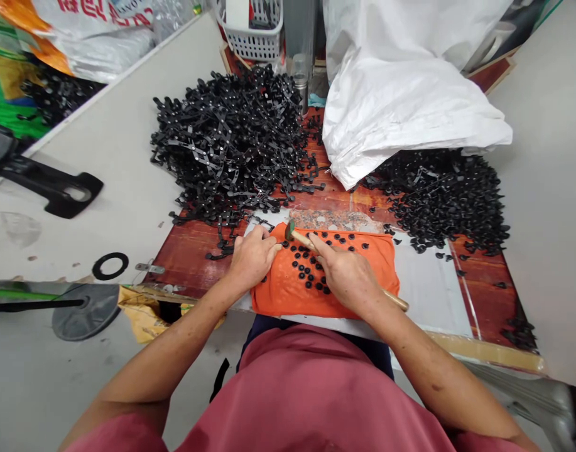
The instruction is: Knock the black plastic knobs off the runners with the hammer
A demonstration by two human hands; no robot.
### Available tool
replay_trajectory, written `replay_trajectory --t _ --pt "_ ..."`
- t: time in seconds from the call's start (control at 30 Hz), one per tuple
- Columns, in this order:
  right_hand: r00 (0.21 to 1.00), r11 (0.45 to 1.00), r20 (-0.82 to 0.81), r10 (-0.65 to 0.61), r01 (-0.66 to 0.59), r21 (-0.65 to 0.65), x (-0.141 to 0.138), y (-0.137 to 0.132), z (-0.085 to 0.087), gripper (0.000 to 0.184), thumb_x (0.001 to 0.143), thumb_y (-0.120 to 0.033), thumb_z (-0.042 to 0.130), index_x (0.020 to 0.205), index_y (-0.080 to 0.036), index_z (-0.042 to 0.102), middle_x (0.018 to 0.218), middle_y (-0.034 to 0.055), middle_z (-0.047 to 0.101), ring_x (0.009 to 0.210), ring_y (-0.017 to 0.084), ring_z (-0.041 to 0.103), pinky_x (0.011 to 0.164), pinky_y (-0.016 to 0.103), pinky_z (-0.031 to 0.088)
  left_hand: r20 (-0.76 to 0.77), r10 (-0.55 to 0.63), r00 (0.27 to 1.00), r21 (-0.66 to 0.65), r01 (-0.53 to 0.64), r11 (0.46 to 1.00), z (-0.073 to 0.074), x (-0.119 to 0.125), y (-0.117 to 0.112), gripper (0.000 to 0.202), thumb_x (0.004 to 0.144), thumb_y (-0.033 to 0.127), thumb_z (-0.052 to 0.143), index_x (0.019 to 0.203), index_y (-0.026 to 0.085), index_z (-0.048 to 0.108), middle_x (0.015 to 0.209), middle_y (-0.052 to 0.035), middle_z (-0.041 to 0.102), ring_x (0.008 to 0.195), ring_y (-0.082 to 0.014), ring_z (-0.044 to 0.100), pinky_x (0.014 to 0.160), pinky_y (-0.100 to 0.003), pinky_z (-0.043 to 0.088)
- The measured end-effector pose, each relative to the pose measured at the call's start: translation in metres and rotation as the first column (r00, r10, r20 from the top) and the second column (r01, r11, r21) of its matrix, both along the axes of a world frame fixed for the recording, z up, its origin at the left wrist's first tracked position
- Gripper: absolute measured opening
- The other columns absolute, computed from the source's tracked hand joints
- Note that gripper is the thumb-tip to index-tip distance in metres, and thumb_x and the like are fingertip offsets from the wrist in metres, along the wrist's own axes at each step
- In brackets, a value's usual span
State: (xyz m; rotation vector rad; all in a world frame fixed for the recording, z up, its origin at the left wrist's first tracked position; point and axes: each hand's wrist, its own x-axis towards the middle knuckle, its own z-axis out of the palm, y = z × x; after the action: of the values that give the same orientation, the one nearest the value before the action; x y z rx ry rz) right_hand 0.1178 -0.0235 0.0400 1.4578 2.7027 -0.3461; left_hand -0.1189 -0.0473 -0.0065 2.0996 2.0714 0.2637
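Observation:
My right hand point(347, 276) is closed round the wooden handle of a hammer point(303, 239). The hammer's small dark head hangs over the upper left part of an orange cloth point(288, 301). Close to that head, my left hand point(254, 256) has its fingers pinched together at the cloth's left edge. A black linked strip point(264, 221) shows just beyond those fingers, and a black round piece lies by their tips; what they grip is hidden. Several small black round pieces point(308, 270) are scattered on the cloth between my hands.
A tall heap of black jointed strips point(231, 138) stands at the back left. Small black knobs point(448, 194) are piled at the right, partly under a white sack point(401, 107). A white basket point(254, 44) and metal flask point(301, 88) stand behind. Pale panels flank the red-brown table point(184, 251).

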Motion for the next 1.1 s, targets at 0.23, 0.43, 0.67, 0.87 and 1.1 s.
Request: replay_trajectory --t 0.23,0.43,0.67,0.87,1.1 --pt "0.998 0.999 0.055 0.031 -0.029 -0.028 -0.004 0.003 0.005 0.056 0.107 -0.028 0.040 0.162 -0.030 0.037 0.092 0.0084 0.079 0.075 0.024 0.072 0.066 0.030 0.050 0.014 0.006 1.000 -0.011 -0.006 1.000 0.000 0.001 0.000 0.034 0.103 0.039 0.045 0.094 0.021 0.073 0.113 -0.0086 0.060 0.104 -0.0253 0.059 0.085 -0.039 0.039" --pt "1.000 1.000 -0.002 -0.011 0.011 -0.010 -0.007 0.007 0.013 0.057 0.108 -0.027 0.036 0.165 -0.031 0.031 0.105 0.0093 0.079 0.085 0.024 0.073 0.071 0.031 0.050 0.025 0.012 1.000 -0.001 -0.012 1.000 -0.001 -0.001 0.001 0.035 0.103 0.040 0.045 0.093 0.021 0.073 0.111 -0.0080 0.061 0.106 -0.0258 0.059 0.087 -0.041 0.040" --pt "0.988 0.999 -0.155 -0.025 0.019 -0.035 -0.002 0.010 0.013 0.055 0.107 -0.031 0.040 0.163 -0.032 0.036 0.104 0.0068 0.080 0.083 0.024 0.074 0.071 0.030 0.051 0.049 -0.002 0.999 -0.016 0.003 1.000 -0.003 -0.003 0.002 0.036 0.102 0.040 0.044 0.093 0.021 0.073 0.111 -0.0081 0.061 0.105 -0.0259 0.059 0.088 -0.041 0.041" --pt "0.867 0.990 -0.477 -0.144 0.131 -0.060 0.030 0.000 0.019 0.055 0.106 -0.028 0.042 0.161 -0.027 0.041 0.111 0.0072 0.079 0.089 0.023 0.074 0.079 0.032 0.054 0.392 0.029 0.919 0.055 -0.055 0.997 0.015 -0.018 0.009 0.040 0.101 0.039 0.041 0.075 0.019 0.063 0.095 -0.0060 0.058 0.093 -0.0204 0.057 0.088 -0.035 0.044" --pt "0.776 0.968 -0.582 -0.243 0.157 -0.194 0.066 -0.017 -0.002 0.055 0.105 -0.035 0.045 0.160 -0.033 0.043 0.141 0.0042 0.068 0.116 0.026 0.071 0.097 0.041 0.058 0.880 0.152 0.450 -0.106 -0.126 0.986 0.037 0.002 0.004 0.041 0.095 0.050 0.052 0.070 0.019 0.056 0.078 -0.0023 0.055 0.074 -0.0153 0.049 0.068 -0.027 0.042"
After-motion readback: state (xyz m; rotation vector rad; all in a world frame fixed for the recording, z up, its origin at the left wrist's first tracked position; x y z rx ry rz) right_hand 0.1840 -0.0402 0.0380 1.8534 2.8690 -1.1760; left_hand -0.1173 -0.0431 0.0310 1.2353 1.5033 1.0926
